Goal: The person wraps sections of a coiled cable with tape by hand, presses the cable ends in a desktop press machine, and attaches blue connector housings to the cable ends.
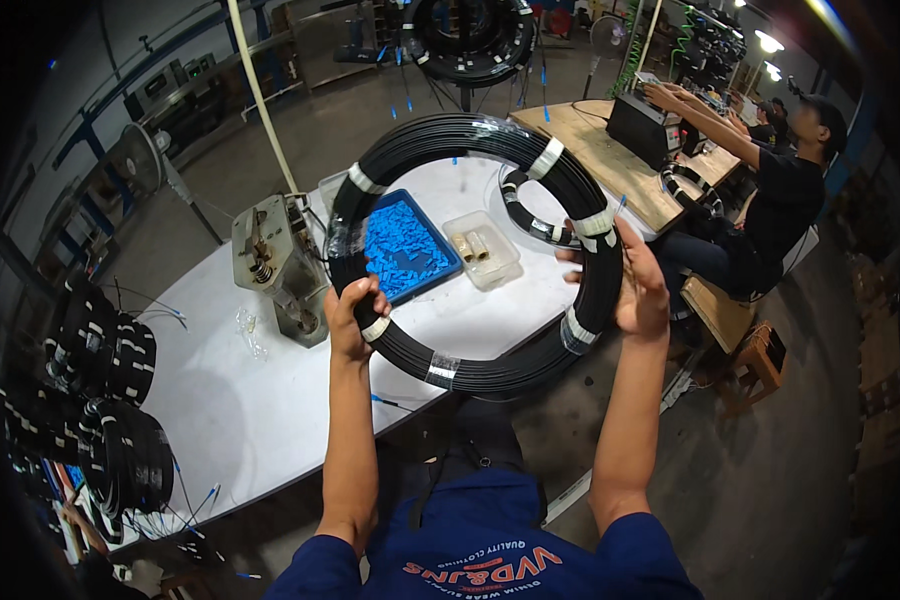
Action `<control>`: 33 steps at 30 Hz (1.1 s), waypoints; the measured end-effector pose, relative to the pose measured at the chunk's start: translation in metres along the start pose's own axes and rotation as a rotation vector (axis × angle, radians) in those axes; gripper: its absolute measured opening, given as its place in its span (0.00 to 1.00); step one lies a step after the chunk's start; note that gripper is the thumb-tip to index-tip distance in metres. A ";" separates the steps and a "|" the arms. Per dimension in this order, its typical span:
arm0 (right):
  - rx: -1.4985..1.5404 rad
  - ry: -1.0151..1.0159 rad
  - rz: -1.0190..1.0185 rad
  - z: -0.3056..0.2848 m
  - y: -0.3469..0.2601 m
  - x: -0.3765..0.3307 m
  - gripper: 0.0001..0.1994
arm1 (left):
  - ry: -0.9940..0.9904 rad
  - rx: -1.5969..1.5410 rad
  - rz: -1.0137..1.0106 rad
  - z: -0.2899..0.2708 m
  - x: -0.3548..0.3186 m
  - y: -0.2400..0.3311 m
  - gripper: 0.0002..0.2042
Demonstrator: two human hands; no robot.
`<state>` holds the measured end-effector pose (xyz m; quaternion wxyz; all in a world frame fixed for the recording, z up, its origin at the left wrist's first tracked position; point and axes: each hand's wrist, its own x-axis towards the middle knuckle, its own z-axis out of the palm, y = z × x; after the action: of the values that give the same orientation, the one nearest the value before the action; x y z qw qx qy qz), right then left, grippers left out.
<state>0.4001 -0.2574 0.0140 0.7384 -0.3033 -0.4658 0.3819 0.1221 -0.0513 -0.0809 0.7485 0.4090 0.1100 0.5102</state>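
Two hands share the black cable coil, which is held up off the white desk [210, 410], its lower curve reaching past the near edge. The left hand [353, 315] is curled around the ring's lower left, thumb toward the viewer. The right hand [638, 285] wraps the opposite side, palm outside and fingertips showing inside the opening. Gripping opposite sides probably spreads the load and keeps the floppy ring round and level. White bands [547, 157] at intervals seem to bind the strands so that they cannot spring apart.

Seen through and beside the ring, a blue tray [438, 283] corrals many small blue pieces, and a clear container [497, 279] beside it keeps tape rolls [477, 246] from rolling off. A metal device [295, 262] stands by the far edge, perhaps to leave working room. More coils [125, 455] are heaped at the left end, likely stacked to save space.
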 end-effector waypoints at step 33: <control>0.494 0.779 -0.018 0.075 0.133 -0.010 0.13 | 0.256 -0.052 0.219 0.054 -0.007 0.021 0.09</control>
<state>0.2911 -0.1894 -0.0693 0.9119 -0.2352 -0.0515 0.3325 0.1367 -0.0810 -0.0330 0.6786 0.3307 0.1458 0.6394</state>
